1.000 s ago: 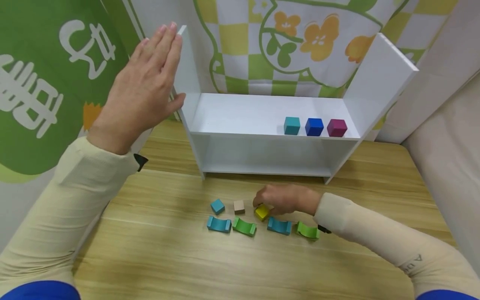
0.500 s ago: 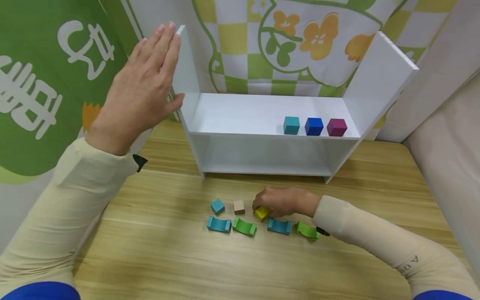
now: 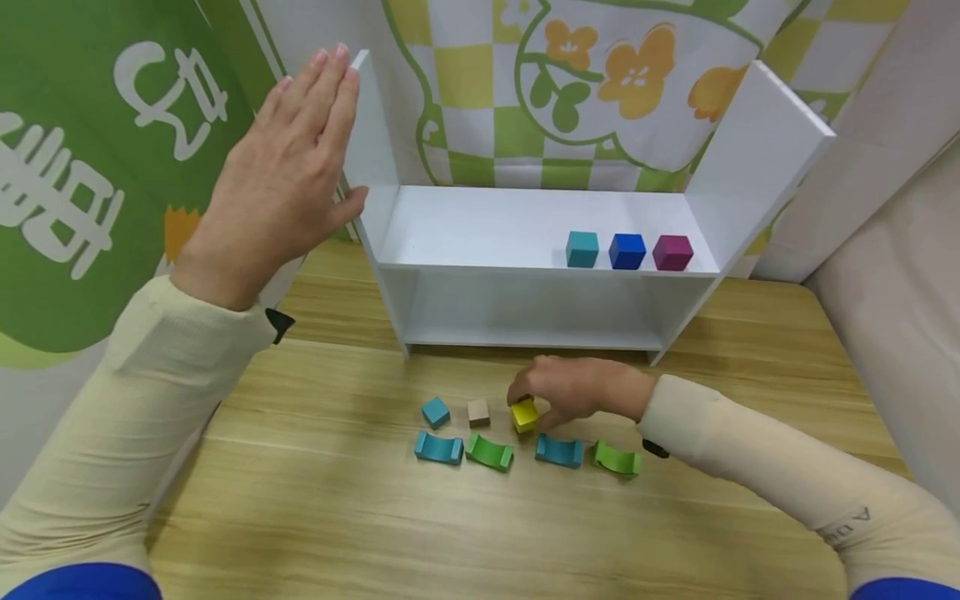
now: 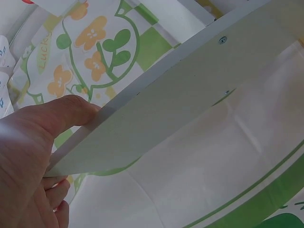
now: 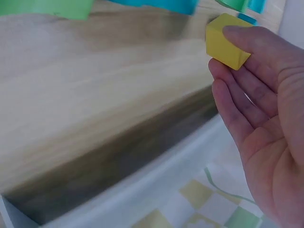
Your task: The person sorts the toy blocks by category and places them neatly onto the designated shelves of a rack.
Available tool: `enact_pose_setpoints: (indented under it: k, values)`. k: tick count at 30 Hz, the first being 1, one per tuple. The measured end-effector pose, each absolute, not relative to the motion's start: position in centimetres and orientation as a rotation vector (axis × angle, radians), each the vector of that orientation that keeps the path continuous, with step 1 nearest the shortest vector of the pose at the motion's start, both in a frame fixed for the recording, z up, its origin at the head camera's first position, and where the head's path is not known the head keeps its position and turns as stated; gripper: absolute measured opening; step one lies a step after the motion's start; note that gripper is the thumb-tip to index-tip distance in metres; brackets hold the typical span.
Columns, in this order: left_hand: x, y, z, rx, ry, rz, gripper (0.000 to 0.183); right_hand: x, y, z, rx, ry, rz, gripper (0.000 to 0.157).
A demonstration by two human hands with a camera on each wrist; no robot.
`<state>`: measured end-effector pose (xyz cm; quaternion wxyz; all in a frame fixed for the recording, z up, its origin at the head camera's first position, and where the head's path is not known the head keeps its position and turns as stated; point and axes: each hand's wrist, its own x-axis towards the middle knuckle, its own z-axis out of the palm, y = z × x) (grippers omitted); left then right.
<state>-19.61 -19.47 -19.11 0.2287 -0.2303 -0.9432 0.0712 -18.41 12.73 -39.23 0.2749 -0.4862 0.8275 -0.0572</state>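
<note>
In the head view, my right hand [image 3: 573, 387] pinches a yellow cube [image 3: 524, 414] between thumb and fingers; the right wrist view shows the thumb on one face of the yellow cube [image 5: 225, 42]. My left hand [image 3: 281, 175] holds the left side panel of a white shelf [image 3: 540, 225], its fingers long and nearly straight. The left wrist view has the thumb over the edge of this side panel [image 4: 156, 104] and the fingers behind it. A teal cube [image 3: 582, 250], a blue cube [image 3: 627, 252] and a magenta cube [image 3: 672, 253] stand on the upper board.
On the wooden table [image 3: 480, 533] lie a light-blue cube [image 3: 436, 412] and a beige cube [image 3: 477, 413]. Nearer me are curved blocks: blue [image 3: 438, 448], green [image 3: 489, 452], another blue [image 3: 558, 451] and another green [image 3: 617, 458]. A patterned cloth [image 3: 472, 92] hangs behind the shelf.
My right hand has risen slightly with the yellow cube, which now shows more of its faces and appears lifted a little. My left hand stays on the side panel.
</note>
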Motion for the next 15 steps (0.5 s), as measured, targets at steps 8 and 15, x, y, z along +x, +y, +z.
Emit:
enact_pose_setpoints:
  k: [8,15]
  values:
    - [-19.6,-19.5,-19.1,-0.636,-2.588,0.199,0.102,-18.0,13.0,-35.4,-1.347,2.217,-0.220,0.037]
    - [-19.6,-19.5,-19.1,-0.638,-2.573,0.204,0.101,-17.7,13.0,-30.9,-1.347,2.272,-0.208,0.040]
